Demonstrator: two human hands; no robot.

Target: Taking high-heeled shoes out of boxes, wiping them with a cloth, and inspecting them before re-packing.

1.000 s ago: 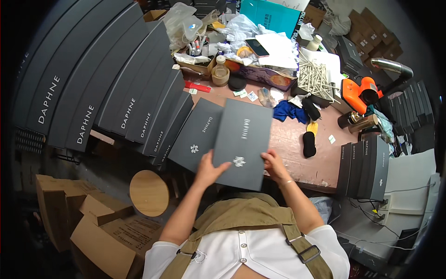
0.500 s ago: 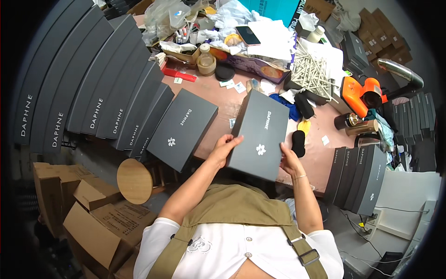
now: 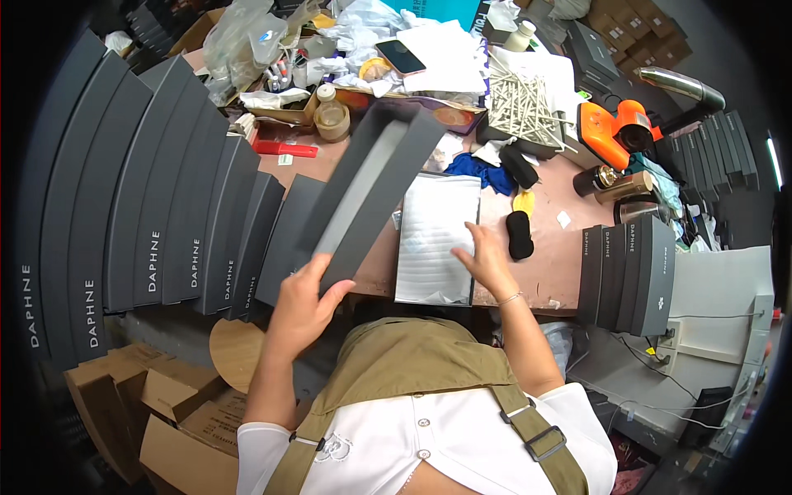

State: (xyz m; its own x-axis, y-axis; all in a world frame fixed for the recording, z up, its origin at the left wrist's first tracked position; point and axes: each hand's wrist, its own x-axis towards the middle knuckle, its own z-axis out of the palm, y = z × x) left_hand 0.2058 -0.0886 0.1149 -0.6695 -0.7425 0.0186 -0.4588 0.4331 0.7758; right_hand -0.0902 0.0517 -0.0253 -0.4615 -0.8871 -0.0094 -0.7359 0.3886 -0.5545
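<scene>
My left hand grips the near end of a dark grey shoe box lid, which is raised and tipped on its side so its pale inside shows. Below and to the right of the lid lies the shoe box bottom, uncovered. White wrinkled wrapping paper fills it, hiding whatever is underneath. Over the paper's right edge hovers my right hand, its fingers apart and nothing in them. Another closed grey shoe box rests on the table at left, partly covered by the lid.
Tall stacks of grey shoe boxes line the left; a shorter stack stands right. Black oval pads, a blue cloth, a tray of pale sticks and an orange tool sit beyond. Cardboard cartons lie lower left.
The lid has come off the shoe box and moved left in my left hand, exposing the white paper. My right hand has let go of the box. The whole view has shifted slightly.
</scene>
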